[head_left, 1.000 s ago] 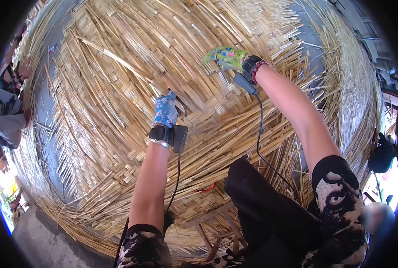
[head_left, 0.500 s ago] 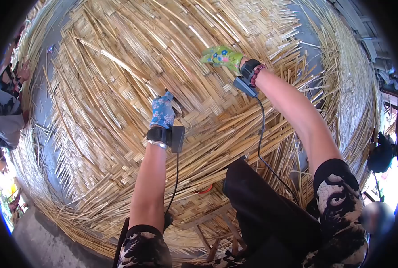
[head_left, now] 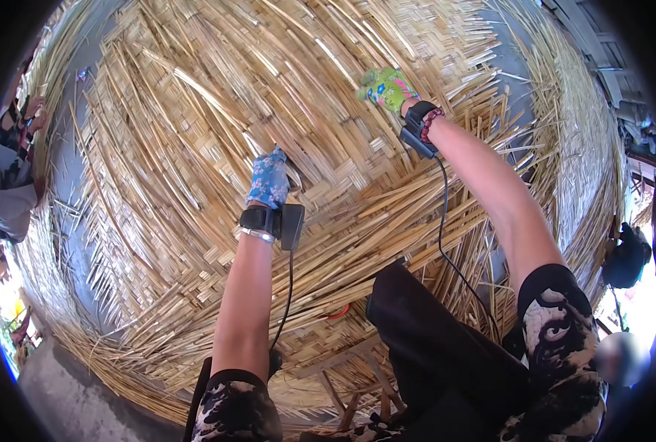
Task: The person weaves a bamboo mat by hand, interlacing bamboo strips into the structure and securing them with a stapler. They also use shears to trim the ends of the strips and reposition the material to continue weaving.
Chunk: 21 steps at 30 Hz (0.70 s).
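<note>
My left hand (head_left: pixel 269 179), in a blue floral glove, rests on a broad woven mat of straw-coloured split strips (head_left: pixel 159 155). Its fingers are closed, and a thin curved edge shows beside them; what they hold is not clear. Further up and to the right, my right hand (head_left: pixel 389 88), in a green floral glove, is low over or touching the same weave. Its fingertips are smeared by motion, so their grip cannot be made out. Long loose strips (head_left: pixel 357 236) run out of the weave between my hands and my body.
A wooden stool or frame (head_left: pixel 354 383) stands below, near my dark-trousered knee (head_left: pixel 416 309). Another person (head_left: pixel 15 177) sits at the far left. Cables hang from both wrist devices. Bundled strips (head_left: pixel 578 147) lie along the right, and a grey concrete block (head_left: pixel 78 398) is lower left.
My right hand has moved a short way to the right and slightly up. My left hand has stayed in nearly the same place, fingers still closed.
</note>
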Motion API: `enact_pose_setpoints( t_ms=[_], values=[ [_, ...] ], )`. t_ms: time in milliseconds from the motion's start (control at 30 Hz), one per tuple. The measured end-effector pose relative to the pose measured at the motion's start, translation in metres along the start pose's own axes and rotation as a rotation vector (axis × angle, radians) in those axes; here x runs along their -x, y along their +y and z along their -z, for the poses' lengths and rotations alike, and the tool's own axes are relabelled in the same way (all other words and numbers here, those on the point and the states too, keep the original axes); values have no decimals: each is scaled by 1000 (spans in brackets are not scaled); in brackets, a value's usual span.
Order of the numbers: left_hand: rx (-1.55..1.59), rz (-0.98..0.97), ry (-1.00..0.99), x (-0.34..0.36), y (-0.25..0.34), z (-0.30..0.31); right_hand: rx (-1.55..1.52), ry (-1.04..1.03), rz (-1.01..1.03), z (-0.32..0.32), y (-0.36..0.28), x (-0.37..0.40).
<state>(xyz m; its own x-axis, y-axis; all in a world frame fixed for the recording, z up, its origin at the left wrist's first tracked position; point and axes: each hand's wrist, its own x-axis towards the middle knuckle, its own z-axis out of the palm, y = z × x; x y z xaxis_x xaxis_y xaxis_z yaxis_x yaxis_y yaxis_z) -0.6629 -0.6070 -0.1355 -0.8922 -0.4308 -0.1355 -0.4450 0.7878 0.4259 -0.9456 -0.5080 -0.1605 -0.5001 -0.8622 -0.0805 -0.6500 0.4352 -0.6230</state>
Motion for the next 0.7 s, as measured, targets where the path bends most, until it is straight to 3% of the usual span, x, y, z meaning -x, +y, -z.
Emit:
enact_pose_setpoints(
  t_ms=[33, 167, 233, 267, 333, 367, 433, 467, 533, 667, 700],
  values=[
    [39, -7, 27, 0, 1, 1, 149, -158, -75, 1, -3, 2],
    [211, 86, 116, 6, 6, -2, 161, -221, -156, 3, -9, 14],
    [217, 62, 185, 8, 2, -7, 91, -117, 44, 9, -5, 20],
    [214, 61, 187, 7, 0, -8, 90, -114, 46, 2, 11, 16],
    [1224, 761, -22, 2, -3, -13, 188, -167, 239, -12, 30, 5],
    [1223, 760, -21, 1, -6, -18, 188, -165, 239, -10, 24, 5],
    [1172, 563, 21, 1, -10, -23, 170, -220, -87, -8, 8, 8],
    [1171, 563, 18, 1, -11, -24, 169, -219, -90, -10, 4, 12],
    [1063, 444, -50, 0, -10, -18, 21, 91, -64, -8, -9, 18],
    [1055, 532, -83, 0, -2, -6, -126, 76, -4, 3, -30, 16],
    [968, 480, -86, 0, -5, -9, -25, -135, 31, 3, -37, 12]
  ],
)
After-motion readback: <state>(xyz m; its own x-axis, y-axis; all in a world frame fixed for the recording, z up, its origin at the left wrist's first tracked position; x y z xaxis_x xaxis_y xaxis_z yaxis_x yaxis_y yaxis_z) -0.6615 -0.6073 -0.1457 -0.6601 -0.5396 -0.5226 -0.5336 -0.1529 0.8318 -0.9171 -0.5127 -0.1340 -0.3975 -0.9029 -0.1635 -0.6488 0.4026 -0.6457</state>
